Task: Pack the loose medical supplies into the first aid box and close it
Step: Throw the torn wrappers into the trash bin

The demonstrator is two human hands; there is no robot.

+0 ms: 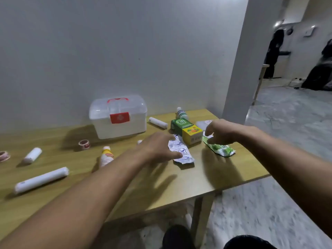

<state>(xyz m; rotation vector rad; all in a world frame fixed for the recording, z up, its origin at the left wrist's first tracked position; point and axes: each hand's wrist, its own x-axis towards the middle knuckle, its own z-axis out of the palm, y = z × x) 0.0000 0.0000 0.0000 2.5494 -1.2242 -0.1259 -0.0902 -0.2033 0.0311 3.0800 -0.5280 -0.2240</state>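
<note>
The white first aid box [118, 117] with a red handle and red latch stands closed at the back of the wooden table [181, 184]. My left hand [158, 147] hovers with spread fingers over a silver blister pack [181, 151]. My right hand [220, 131] has its fingers curled at the top end of a green blister pack [220, 150]; a firm grip does not show. Between the hands lies a green and yellow medicine carton [186, 131]. Loose on the table lie white gauze rolls [42, 179] [32, 155] [158, 122], a yellow-labelled bottle [106, 156], a white bottle [181, 114] and tape rolls [84, 144].
The table's right edge and front corner lie close to the green pack, with a marble floor [269, 203] beyond. A white pillar [239, 69] rises behind the table's right end. A person in dark clothes [274, 53] stands far back on the right.
</note>
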